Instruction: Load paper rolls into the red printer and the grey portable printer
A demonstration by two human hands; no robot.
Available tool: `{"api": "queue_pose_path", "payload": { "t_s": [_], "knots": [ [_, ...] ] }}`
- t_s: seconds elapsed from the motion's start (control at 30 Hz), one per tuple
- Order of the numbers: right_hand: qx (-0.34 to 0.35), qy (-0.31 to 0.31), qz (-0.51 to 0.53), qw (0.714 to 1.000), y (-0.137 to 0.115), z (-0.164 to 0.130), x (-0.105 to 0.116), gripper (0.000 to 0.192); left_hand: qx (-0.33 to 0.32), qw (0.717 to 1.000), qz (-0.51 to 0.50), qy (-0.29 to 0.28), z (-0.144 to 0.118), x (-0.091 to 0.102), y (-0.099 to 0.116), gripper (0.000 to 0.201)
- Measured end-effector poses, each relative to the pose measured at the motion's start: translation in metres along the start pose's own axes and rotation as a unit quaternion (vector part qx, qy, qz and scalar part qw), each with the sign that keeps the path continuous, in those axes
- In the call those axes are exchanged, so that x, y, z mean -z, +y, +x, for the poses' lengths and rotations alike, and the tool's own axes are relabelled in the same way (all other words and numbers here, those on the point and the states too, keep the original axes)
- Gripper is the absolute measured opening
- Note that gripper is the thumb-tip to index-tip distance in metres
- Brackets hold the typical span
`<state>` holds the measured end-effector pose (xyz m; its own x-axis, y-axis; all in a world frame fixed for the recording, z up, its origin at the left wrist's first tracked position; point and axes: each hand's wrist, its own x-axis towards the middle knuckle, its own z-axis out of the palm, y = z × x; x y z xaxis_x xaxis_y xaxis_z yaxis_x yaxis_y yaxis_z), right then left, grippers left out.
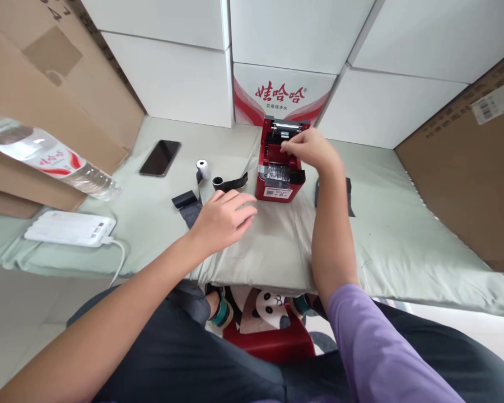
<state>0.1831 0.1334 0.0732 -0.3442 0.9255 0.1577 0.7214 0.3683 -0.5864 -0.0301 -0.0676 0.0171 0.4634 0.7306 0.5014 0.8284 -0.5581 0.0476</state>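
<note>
Red printer (279,168) standing lid-open, front facing the person, paper roll (202,167) and phone (160,158) lying left of it, right hand (308,150) reaching inside with fingers pinching, grip unclear, left hand (224,215) resting open, empty, beside it.

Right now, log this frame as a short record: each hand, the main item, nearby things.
right hand: fingers inside the open top of the red printer
left hand: flat on the grey cloth, holding nothing
beside left hand: black strip, white paper roll
further left: phone, power strip, water bottle
behind: stacked white cartons
</note>
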Motion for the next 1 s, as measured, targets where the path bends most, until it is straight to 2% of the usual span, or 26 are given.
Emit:
{"api": "queue_pose_path", "payload": {
  "t_s": [0.1,0.17,0.2,0.27,0.37,0.5,0.63,0.77,0.83,0.9,0.93,1.0],
  "knots": [
    [0.053,0.120,0.016,0.991,0.010,0.004,0.013,0.041,0.024,0.999,0.027,0.001,0.008,-0.004,-0.002,0.021],
    [0.082,0.187,-0.013,0.979,0.016,0.011,0.009,0.044,0.027,0.999,0.038,-0.002,0.018,-0.009,-0.003,0.028],
    [0.093,0.202,-0.031,0.975,0.020,0.015,0.004,0.045,0.023,0.999,0.039,-0.007,0.023,-0.012,-0.003,0.034],
    [0.103,0.196,-0.058,0.973,0.025,0.023,-0.009,0.048,0.012,0.999,0.031,-0.023,0.032,-0.017,-0.002,0.044],
    [0.094,0.166,-0.069,0.979,0.027,0.029,-0.020,0.047,-0.003,0.999,0.016,-0.044,0.039,-0.020,0.001,0.045],
    [0.078,0.146,-0.039,0.985,0.020,0.021,-0.013,0.034,-0.015,0.999,0.017,-0.044,0.038,-0.021,0.006,0.041],
    [0.054,0.096,-0.002,0.994,0.014,0.008,-0.003,0.019,-0.025,0.999,0.009,-0.032,0.033,-0.024,0.007,0.040],
    [0.037,0.065,0.003,0.997,0.015,0.006,-0.007,0.020,-0.029,0.999,-0.022,-0.002,0.034,-0.025,0.005,0.030],
    [0.031,0.061,0.002,0.998,0.020,0.011,-0.014,0.027,0.010,0.998,-0.056,0.030,0.039,-0.026,-0.002,0.024],
    [0.004,0.072,0.002,0.997,0.028,0.018,-0.022,0.039,0.099,0.986,-0.108,0.075,0.048,-0.029,-0.015,0.020],
    [-0.016,0.082,0.007,0.996,0.032,0.020,-0.025,0.048,0.159,0.972,-0.144,0.097,0.054,-0.032,-0.023,0.020],
    [-0.028,0.084,0.047,0.995,0.041,0.022,-0.032,0.065,0.282,0.922,-0.233,0.123,0.068,-0.040,-0.041,0.022]
  ]
}}
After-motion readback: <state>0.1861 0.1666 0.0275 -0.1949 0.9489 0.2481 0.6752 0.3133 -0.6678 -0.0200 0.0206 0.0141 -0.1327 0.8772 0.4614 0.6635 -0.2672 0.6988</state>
